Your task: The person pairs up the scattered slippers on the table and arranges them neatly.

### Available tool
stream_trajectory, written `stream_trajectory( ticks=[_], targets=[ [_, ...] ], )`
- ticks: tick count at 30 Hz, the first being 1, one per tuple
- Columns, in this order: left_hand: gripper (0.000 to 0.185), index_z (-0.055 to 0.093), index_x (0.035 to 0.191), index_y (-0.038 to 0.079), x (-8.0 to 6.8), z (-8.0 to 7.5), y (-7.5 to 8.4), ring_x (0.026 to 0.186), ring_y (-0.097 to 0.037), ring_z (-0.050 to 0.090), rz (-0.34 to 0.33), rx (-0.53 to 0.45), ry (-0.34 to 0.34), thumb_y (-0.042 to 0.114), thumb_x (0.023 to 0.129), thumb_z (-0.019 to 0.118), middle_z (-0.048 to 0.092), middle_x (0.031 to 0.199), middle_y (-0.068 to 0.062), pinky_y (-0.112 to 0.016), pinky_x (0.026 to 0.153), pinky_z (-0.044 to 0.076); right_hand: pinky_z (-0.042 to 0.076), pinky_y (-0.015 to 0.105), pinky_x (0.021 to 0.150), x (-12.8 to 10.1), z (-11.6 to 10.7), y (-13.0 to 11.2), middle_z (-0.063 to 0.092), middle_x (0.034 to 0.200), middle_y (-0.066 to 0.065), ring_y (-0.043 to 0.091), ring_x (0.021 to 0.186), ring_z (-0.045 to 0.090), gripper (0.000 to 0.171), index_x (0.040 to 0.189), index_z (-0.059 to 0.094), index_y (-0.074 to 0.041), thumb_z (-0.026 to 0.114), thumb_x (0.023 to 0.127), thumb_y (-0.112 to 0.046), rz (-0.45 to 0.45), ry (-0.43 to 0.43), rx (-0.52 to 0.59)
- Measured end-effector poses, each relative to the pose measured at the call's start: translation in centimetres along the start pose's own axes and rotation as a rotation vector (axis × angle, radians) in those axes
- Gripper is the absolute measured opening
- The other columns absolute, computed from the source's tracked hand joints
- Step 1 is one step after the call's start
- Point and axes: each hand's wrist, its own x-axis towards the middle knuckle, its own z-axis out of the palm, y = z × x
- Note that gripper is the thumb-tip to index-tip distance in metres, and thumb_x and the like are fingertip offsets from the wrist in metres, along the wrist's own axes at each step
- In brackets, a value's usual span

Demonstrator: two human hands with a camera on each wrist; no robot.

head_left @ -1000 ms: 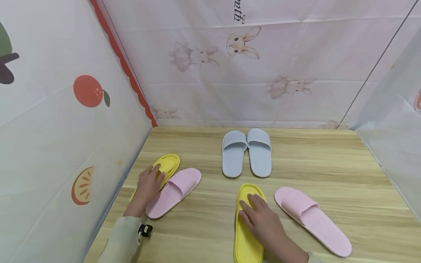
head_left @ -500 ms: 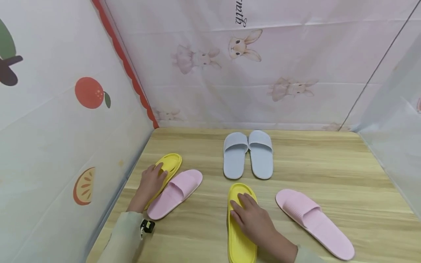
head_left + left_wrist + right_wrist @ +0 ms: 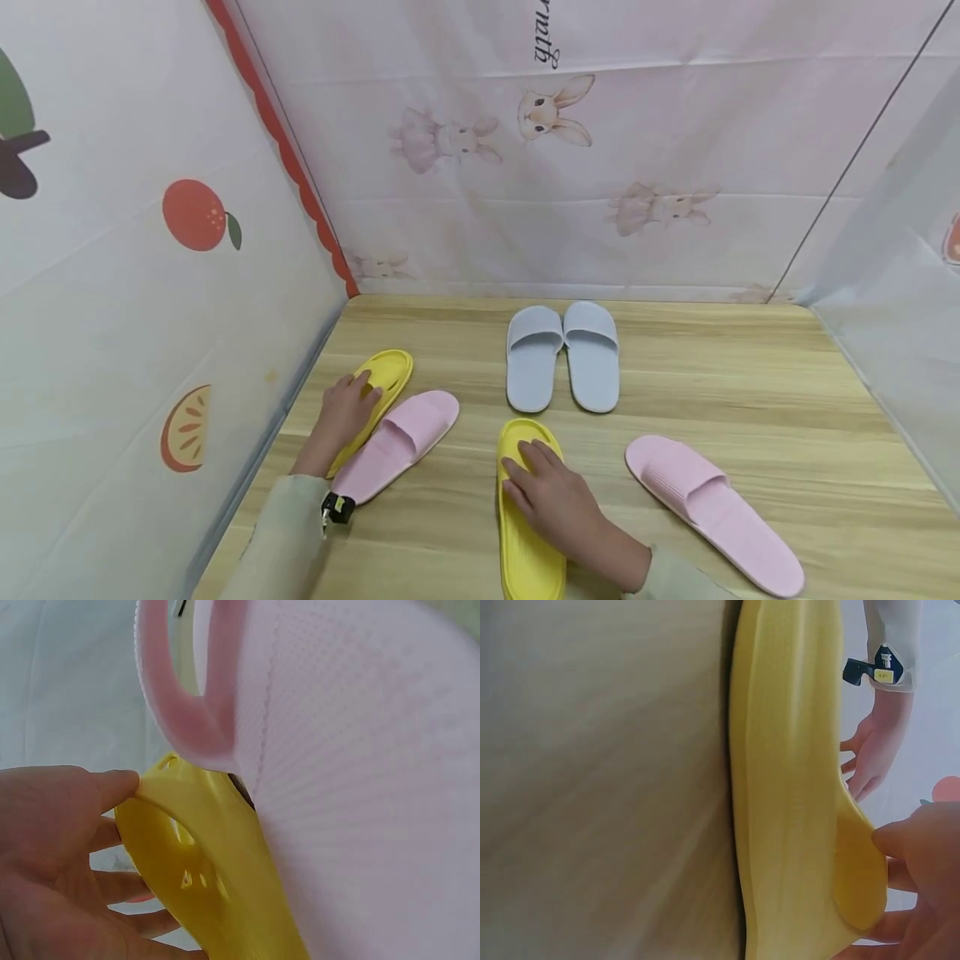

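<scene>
At lower centre, a yellow slide (image 3: 531,571), gripped by the right hand (image 3: 558,504), has been shifted leftward; at centre left, a second yellow slide (image 3: 388,370) is seemingly pinched by the left hand (image 3: 347,412).

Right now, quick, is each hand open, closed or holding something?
Left hand: holding the left yellow slipper.
Right hand: holding the right yellow slipper.

Head view: bright, diffuse light, soft shadows. Left wrist: pink slipper (image 3: 360,787) beside left hand (image 3: 67,862) soft-focused. Right wrist: dimmer; worktop (image 3: 600,780) blurred, dark shadow edging yellow slipper (image 3: 791,780) at right hand (image 3: 930,877).
</scene>
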Motion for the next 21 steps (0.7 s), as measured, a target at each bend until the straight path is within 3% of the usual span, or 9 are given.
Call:
stream_trajectory(
  ticks=[8, 21],
  targets=[
    [0.059, 0.035, 0.155, 0.001, 0.6, -0.3, -0.1, 0.134, -0.062, 0.033, -0.022, -0.03, -0.02, 0.034, 0.107, 0.045, 0.034, 0.152, -0.036, -0.071, 0.108, 0.032, 0.061, 0.042, 0.072, 1.3, 0.0, -0.8, 0.063, 0.128, 0.014, 0.031, 0.121, 0.059, 0.031, 0.124, 0.072, -0.016, 0.065, 0.099, -0.034, -0.002, -0.044, 0.014],
    [0.059, 0.034, 0.154, -0.002, 1.7, -0.6, 0.7, 0.135, -0.061, 0.033, -0.026, -0.039, -0.014, 0.031, 0.107, 0.046, 0.036, 0.15, -0.037, -0.07, 0.11, 0.03, 0.06, 0.046, 0.078, 2.9, 0.9, -1.3, 0.061, 0.133, 0.015, 0.033, 0.125, 0.057, 0.033, 0.128, 0.069, -0.017, 0.059, 0.102, -0.034, -0.015, -0.099, 0.024]
  ],
)
